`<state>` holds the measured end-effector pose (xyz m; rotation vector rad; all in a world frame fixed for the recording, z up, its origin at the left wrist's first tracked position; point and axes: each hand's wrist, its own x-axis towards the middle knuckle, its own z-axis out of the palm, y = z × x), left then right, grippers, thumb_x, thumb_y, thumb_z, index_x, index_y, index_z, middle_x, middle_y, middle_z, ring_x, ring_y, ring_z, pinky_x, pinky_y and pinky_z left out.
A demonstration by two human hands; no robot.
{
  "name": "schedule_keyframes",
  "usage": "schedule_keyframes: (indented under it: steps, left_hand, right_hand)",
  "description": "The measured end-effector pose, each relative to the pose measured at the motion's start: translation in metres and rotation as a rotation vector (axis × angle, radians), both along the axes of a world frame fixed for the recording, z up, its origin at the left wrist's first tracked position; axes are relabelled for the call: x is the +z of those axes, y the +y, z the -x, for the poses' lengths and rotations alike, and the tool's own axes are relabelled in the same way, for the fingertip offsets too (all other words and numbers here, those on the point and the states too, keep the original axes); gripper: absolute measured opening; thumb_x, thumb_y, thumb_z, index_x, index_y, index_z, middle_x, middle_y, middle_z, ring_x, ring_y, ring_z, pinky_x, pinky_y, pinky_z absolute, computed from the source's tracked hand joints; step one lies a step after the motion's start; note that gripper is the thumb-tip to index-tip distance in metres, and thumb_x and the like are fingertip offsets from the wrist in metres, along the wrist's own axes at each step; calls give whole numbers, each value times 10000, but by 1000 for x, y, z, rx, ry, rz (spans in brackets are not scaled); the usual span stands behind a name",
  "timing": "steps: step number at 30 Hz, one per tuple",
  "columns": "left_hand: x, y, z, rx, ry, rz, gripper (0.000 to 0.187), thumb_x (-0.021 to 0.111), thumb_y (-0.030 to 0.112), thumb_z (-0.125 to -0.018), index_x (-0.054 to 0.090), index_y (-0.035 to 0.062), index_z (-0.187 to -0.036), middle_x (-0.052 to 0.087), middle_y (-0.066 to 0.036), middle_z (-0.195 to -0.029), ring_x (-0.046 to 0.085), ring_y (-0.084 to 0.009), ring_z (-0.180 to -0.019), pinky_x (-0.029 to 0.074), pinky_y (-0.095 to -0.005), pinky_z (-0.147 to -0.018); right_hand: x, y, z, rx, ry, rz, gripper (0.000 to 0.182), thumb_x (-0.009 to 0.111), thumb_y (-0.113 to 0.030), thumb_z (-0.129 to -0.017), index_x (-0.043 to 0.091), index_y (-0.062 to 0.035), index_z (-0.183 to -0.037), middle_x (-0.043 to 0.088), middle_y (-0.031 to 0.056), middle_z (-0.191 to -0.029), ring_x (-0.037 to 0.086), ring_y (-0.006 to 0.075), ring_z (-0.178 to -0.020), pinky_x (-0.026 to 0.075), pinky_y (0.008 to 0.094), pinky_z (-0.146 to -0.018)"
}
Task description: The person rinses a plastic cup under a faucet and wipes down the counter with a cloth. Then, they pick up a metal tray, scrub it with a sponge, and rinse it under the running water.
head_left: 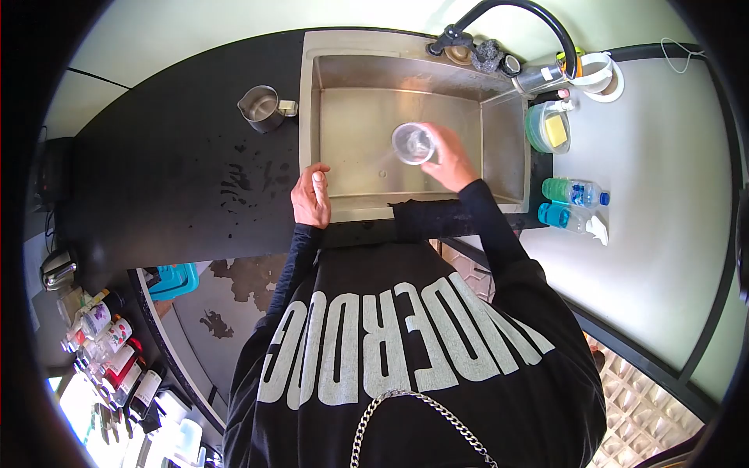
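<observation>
Over the steel sink (351,132), my right hand (450,160) is closed around a clear plastic cup (407,143). The cup's round mouth faces up toward me, and a little clear liquid or glare shows inside it. My left hand (312,196) lies on the sink's left rim near the front corner. Its fingers curl over the edge and the thumb rests on top. Beyond that hand, a steel milk pitcher (262,109) stands on the black counter (172,164), with its handle toward the sink.
A black faucet (515,6) arches over the sink's back right. To the right are a tub with a yellow sponge (555,131), a green bottle (573,192) and a blue spray bottle (563,217). Water drops wet the counter at left. Several bottles (117,363) stand at lower left.
</observation>
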<state>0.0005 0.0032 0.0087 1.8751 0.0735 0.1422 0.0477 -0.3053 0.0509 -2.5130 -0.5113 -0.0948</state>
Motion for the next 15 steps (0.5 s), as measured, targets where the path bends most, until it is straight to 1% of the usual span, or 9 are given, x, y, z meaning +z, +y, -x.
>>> schedule_keyframes:
  steps: [1,2,4,5,7,8,12,14,15]
  left_hand:
    - [1,0,0,1,7,1,488,405,442,-1058,632,13,-1017,488,-67,-693,491,-171,-622,434,-306,-621]
    - [1,0,0,-1,8,-2,488,405,442,-1058,632,13,-1017,488,-67,-693,491,-171,-622,434,-306,-621]
    - [0,0,-1,-9,-5,-3,486,405,439,-1059,632,12,-1020,486,-67,-693,490,-170,-624,433,-308,-621]
    - [-1,1,0,-13,-4,-6,486,405,439,-1059,632,12,-1020,486,-67,-693,490,-170,-624,433,-308,-621]
    - [-5,0,0,-2,0,2,481,405,434,-1060,633,12,-1023,495,-72,-694,502,-177,-627,437,-315,-622]
    - [-5,0,0,-3,2,0,481,405,434,-1060,633,12,-1023,495,-72,-694,502,-177,-627,437,-315,-622]
    - [-9,1,-1,2,-26,-11,466,407,419,-1062,633,13,-1025,513,-80,-698,522,-191,-631,446,-323,-626]
    - [-11,1,-1,8,-28,-3,461,408,414,-1062,633,14,-1024,518,-82,-699,527,-194,-633,448,-325,-627]
    - [-11,1,0,8,-20,7,459,409,413,-1062,633,14,-1025,516,-80,-698,525,-192,-632,448,-324,-627]
  right_hand:
    - [-4,13,-2,73,-16,-3,765,780,-48,-670,483,-110,-1373,562,142,-1321,517,345,-1246,389,465,-1061]
    - [-8,24,-3,71,-16,-7,765,780,-48,-670,483,-110,-1373,562,142,-1321,517,345,-1246,389,465,-1061]
    - [-17,46,-5,205,-8,104,758,796,-79,-671,496,-140,-1365,566,104,-1294,516,318,-1232,381,468,-1052]
    - [-22,56,-5,201,-7,101,758,796,-79,-671,496,-140,-1365,566,104,-1294,516,318,-1232,381,468,-1052]
    - [-30,75,-7,283,40,207,765,808,-111,-670,498,-167,-1368,554,77,-1290,499,305,-1235,367,476,-1062]
    - [-35,82,-8,309,58,278,801,816,-127,-667,487,-184,-1395,540,59,-1314,484,302,-1249,363,499,-1075]
    - [-53,90,-7,392,34,402,823,808,-132,-682,470,-224,-1426,536,44,-1315,483,287,-1253,347,538,-1098]
    - [-60,84,-5,434,-1,495,741,743,-108,-754,477,-252,-1431,536,43,-1323,481,282,-1259,326,573,-1116]
    - [-63,78,-3,438,1,498,741,743,-108,-754,477,-252,-1431,536,43,-1323,481,282,-1259,326,573,-1116]
